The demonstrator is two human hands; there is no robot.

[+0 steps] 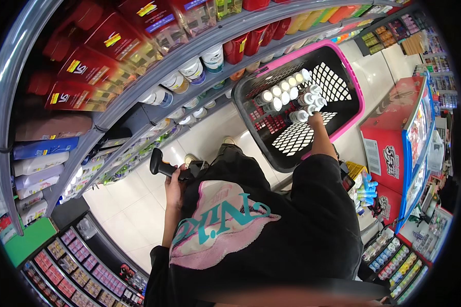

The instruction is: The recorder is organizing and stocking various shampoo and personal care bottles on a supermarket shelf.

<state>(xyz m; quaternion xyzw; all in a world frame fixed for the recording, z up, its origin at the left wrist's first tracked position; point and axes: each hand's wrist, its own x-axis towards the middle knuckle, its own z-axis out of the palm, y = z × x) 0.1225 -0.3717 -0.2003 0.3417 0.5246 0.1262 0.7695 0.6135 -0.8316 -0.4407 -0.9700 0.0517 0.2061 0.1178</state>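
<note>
My left hand (pixel 174 185) is closed around the handle of a black handheld barcode scanner (pixel 162 165), held at my left side in front of the shelves. Ahead and to the right is a black plastic shopping basket (pixel 249 126) with a pink rim, its lattice walls showing the floor. My right hand (pixel 315 119) reaches down inside it, at the near end of a group of white bottles (pixel 309 99). Its fingertips are against a white bottle there, but their grip is hard to make out. Beside that group stand rows of pale-capped bottles (pixel 283 89).
Store shelves (pixel 138 92) with red bottles (pixel 115 42) and white tubs (pixel 192 71) curve along the left and front. A red chest freezer (pixel 388 142) with blue edging stands at the right. Product racks (pixel 80 276) fill the lower left. My shoes (pixel 191 158) are on the tiled floor (pixel 138 215).
</note>
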